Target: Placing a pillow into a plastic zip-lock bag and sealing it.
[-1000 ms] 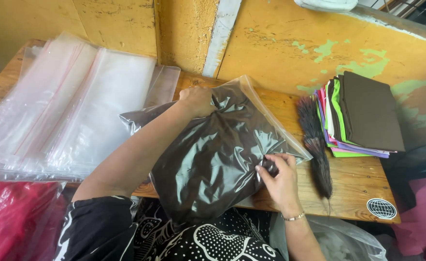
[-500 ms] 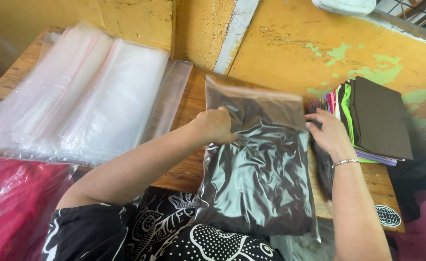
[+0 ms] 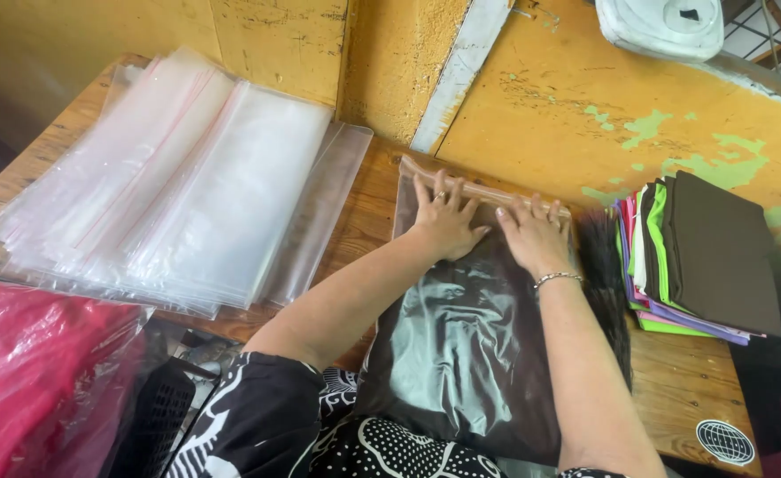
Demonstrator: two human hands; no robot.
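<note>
Pressing both hands: left hand [image 3: 444, 223], right hand [image 3: 532, 233] flat on glossy bagged dark cloth [image 3: 466, 345].

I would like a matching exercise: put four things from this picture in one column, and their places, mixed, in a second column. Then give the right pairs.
Things:
1. empty clear bags
2. folded cloths
3. red bundle
4. filled bag

Places:
A. bottom left corner, below the table edge
B. under both hands, middle of the table
C. right side of the table, by the wall
D. left part of the table, spread in a pile

Pairs: 1-D, 2-C, 3-A, 4-B
</note>
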